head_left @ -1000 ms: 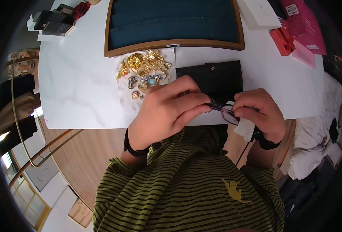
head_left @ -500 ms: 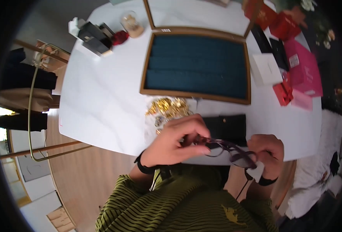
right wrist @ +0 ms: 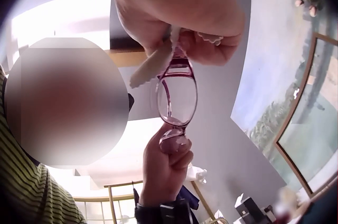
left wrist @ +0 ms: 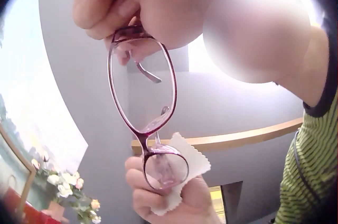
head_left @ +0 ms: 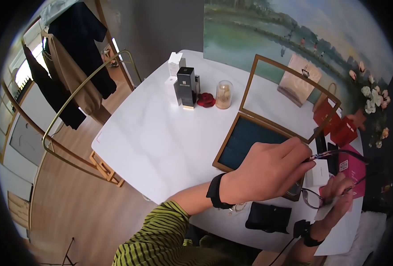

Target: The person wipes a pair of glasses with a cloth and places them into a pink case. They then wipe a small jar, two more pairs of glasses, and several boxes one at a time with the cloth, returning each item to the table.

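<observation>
A pair of purple-framed eyeglasses [left wrist: 141,136] is held up above the table between both hands. My left hand [head_left: 267,170] pinches one end of the frame near the hinge, thumb against fingers. At the other end, my right hand [head_left: 340,193] grips the frame through a small pale lens cloth [left wrist: 194,163] with a zigzag edge. The cloth [right wrist: 152,68] sticks out past the right fingers in the right wrist view. Both temples are unfolded. Below the hands lies a black pouch [head_left: 269,217], and gold jewelry beside it is mostly hidden by the left forearm.
A wooden display case [head_left: 228,144] with dark teal lining stands with its glass lid raised. Black box [head_left: 187,88], red flower [head_left: 206,100] and glass dome [head_left: 224,94] stand at the back. Red boxes [head_left: 343,132], a pink box [head_left: 358,177] and flowers [head_left: 374,101] are on the right.
The head view has swung up and left, showing the painting and clothes rack. Both hands have raised the eyeglasses higher off the table; the right hand has the cloth against the frame.
</observation>
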The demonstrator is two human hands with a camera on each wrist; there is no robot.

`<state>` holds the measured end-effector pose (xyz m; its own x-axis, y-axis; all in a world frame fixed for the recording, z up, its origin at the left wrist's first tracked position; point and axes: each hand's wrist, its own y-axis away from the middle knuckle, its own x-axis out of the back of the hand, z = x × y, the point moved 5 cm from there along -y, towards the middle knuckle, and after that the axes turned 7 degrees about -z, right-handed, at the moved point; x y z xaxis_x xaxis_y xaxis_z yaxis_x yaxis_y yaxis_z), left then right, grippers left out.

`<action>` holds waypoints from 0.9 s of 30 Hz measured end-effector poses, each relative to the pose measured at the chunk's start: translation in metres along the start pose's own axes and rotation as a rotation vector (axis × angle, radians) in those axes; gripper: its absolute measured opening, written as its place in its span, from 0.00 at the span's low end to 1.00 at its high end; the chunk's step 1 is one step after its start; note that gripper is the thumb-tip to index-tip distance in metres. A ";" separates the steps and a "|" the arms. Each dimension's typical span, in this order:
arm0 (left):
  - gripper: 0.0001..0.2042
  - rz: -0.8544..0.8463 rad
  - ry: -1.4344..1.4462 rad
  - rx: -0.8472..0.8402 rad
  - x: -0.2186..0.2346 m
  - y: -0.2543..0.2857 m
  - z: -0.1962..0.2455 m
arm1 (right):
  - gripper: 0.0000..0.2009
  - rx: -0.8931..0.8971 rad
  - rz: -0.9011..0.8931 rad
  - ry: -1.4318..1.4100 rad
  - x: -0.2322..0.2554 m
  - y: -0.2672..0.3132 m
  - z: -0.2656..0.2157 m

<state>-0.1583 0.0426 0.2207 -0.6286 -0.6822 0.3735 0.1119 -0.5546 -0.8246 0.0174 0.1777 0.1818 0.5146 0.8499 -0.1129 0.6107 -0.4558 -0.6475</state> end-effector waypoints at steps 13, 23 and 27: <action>0.08 -0.175 -0.163 0.051 -0.051 0.010 -0.011 | 0.12 -0.059 0.682 0.516 -0.024 0.067 0.019; 0.09 -0.185 -0.102 0.087 -0.070 0.017 -0.009 | 0.11 -0.001 0.291 0.976 -0.055 0.026 0.018; 0.08 -0.148 -0.120 0.086 -0.070 0.016 -0.013 | 0.11 0.011 0.204 0.994 -0.057 0.021 0.013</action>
<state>-0.1222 0.0879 0.1759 -0.5474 -0.6393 0.5401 0.0939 -0.6882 -0.7194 -0.0066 0.1229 0.1647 0.8789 0.1490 0.4530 0.4525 -0.5607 -0.6934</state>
